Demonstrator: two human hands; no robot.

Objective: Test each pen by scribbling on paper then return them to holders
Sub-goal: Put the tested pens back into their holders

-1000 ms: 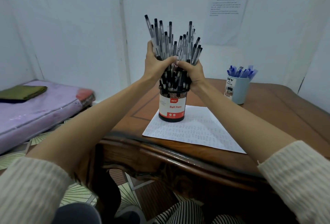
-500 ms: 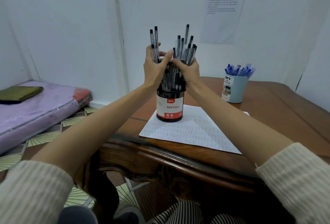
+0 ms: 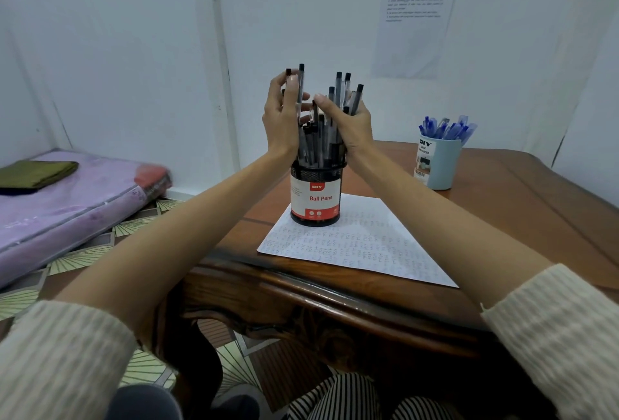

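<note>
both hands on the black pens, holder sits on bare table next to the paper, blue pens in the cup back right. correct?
Not quite. In the head view the holder stands on the paper, not beside it. The left hand and right hand do hold the black pens; the rest stands.

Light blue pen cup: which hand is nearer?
Right. The right hand grips black pens over the mesh holder, on the side toward the light blue pen cup; the left hand holds more on the holder's other side, farther away.
</note>
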